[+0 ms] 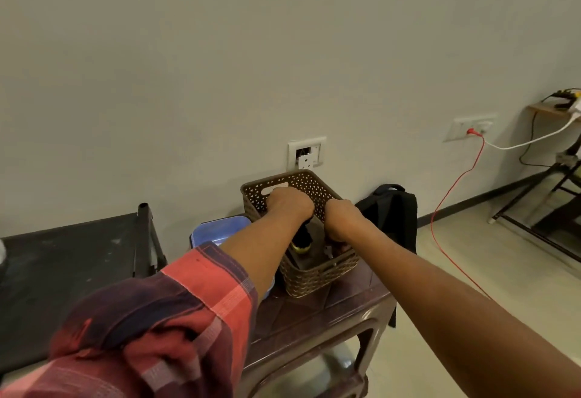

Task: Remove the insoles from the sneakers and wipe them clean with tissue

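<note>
Rolled plaid sleeve — red and dark check — filled the near left corner, bare forearm running out of it toward a brown perforated basket. Left hand was down inside the basket at its far left side, fingers curled under and hidden, so whether its grip was clamped on anything could not be told. Right hand reached in over the right rim, fingers likewise out of sight below the wall; grip state not readable either. Basket stood on a dark brown plastic worktop, beside a blue lidded container that touched or nearly touched its left side. Inside the basket, between the two hands, a dark object with a yellow-green patch showed — possibly part of a sneaker, too hidden to be sure; no insole or tissue could be made out. Black backpack leaned against the wall just right of the basket. Red cable trailed from a wall socket down across the floor. Second socket plate sat on the wall above the basket.
</note>
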